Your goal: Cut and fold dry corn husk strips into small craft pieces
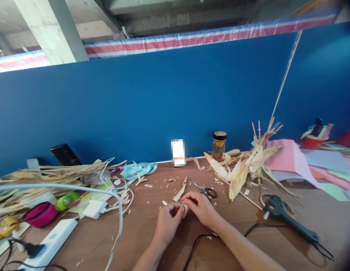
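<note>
My two hands meet low over the brown table. The fingers of my left hand are curled, thumb and forefinger brought together at the tips around a small pale piece of husk. My right hand comes in from the other side, its thumb and forefinger drawn close on the same piece; the other fingers bend inward. How much of it each grips I cannot tell, as my fingertips hide most of it.

A black cable runs under my right forearm to near the glue gun, which lies on its side to my right. To my left sits a white power strip with a black plug in it.

Just past my fingers lies a dry husk strip, and right of it the scissors, blades pointing away to the left. Farther back are a blue ribbon, a husk bundle with sticks and a black-lidded jar. Behind everything stands a blue partition.
</note>
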`<state>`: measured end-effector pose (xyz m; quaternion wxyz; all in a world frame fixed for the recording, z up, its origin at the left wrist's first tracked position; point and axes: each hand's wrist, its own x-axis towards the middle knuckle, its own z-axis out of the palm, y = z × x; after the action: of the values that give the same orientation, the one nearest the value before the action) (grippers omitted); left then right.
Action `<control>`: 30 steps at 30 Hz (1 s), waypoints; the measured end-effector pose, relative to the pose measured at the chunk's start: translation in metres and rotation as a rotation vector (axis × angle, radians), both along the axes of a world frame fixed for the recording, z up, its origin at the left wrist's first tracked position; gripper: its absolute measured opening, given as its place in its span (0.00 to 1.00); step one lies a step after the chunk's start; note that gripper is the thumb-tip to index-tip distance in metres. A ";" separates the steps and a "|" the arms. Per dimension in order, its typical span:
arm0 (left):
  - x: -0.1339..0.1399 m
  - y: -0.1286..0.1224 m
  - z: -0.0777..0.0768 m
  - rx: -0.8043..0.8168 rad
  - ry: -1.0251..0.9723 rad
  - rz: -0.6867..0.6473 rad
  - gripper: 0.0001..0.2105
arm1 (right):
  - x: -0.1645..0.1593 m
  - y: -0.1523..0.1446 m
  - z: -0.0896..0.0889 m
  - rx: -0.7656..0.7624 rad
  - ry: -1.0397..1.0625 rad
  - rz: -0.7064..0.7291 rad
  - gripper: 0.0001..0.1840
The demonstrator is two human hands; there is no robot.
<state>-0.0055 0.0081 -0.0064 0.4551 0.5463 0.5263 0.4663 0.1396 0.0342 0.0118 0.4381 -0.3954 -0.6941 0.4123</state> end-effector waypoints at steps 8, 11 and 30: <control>0.002 0.000 -0.002 -0.059 -0.196 0.113 0.15 | -0.007 0.001 -0.016 -0.240 0.151 0.139 0.12; 0.003 0.000 -0.003 -0.077 -0.215 0.113 0.16 | -0.006 0.002 -0.016 -0.293 0.222 0.164 0.12; 0.002 -0.003 0.006 0.156 0.021 0.151 0.15 | -0.008 -0.004 -0.010 -0.072 -0.052 0.130 0.06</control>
<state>-0.0035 0.0050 -0.0001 0.3693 0.5438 0.5329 0.5328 0.1313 0.0302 0.0013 0.3780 -0.3756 -0.7141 0.4540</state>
